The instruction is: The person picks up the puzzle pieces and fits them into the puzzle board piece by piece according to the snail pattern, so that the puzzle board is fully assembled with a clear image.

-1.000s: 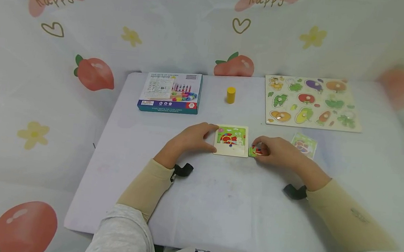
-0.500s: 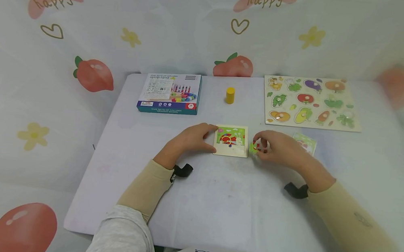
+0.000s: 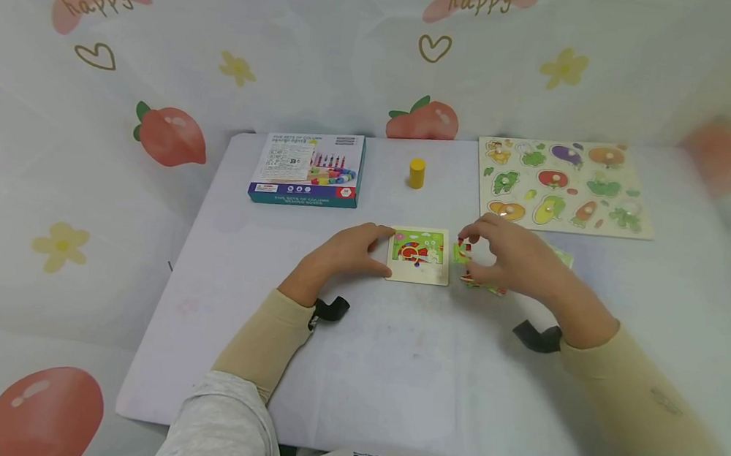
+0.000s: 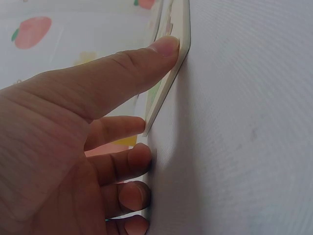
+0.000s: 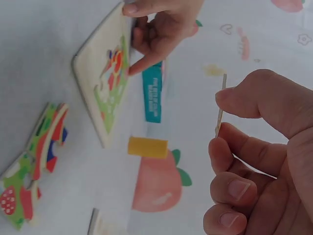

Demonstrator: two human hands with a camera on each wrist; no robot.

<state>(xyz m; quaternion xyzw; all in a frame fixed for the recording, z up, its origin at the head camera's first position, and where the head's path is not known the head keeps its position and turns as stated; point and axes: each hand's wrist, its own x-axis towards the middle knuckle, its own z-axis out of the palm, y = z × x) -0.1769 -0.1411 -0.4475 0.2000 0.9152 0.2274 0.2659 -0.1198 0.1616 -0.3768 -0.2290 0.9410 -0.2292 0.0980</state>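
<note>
My left hand (image 3: 358, 249) rests at the left edge of a small square wooden jigsaw board (image 3: 417, 273), thumb and index finger touching its two left corners. Its upper part shows a red and green picture; the lower strip is bare wood. Just right of the board, my right hand (image 3: 510, 264) pinches a thin puzzle piece (image 3: 461, 253) between thumb and index finger. The right wrist view shows this puzzle piece (image 5: 221, 105) edge-on, raised off the table. Below that hand lie several loose puzzle pieces (image 5: 39, 156) in green, red and blue, partly hidden in the head view.
A boxed bead set (image 3: 308, 167) lies at the back left. A yellow cylinder (image 3: 417, 173) stands behind the jigsaw board. To the back right is a large vegetable peg puzzle (image 3: 568, 185). A green-edged card (image 3: 563, 256) is mostly covered by my right hand.
My right hand has risen from the table, lifting a puzzle piece and uncovering other loose pieces beneath. My left hand and the jigsaw board have stayed put.
</note>
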